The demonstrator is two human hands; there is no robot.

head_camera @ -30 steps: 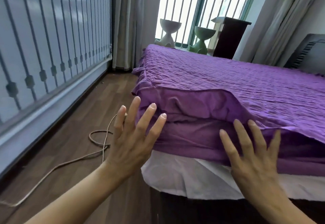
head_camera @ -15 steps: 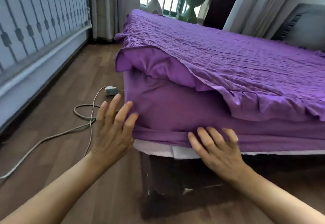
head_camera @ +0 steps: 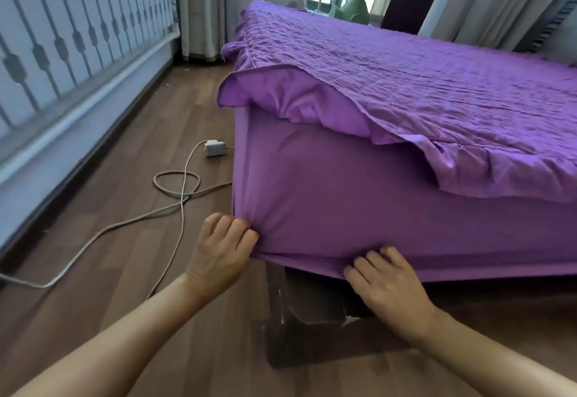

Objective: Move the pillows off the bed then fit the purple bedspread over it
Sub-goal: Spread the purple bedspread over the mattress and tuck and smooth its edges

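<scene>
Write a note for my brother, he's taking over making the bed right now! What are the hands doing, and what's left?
Left hand: grips the purple bedspread at its bottom corner.
Right hand: fingers curled on the lower hem, further along.
Done: no pillows in view on the bed; the bedspread's side is pulled down over this corner.
Left: the ruffle lies flipped up onto the top here; fold it down and smooth it. Mind the cable beside the bed.
</scene>
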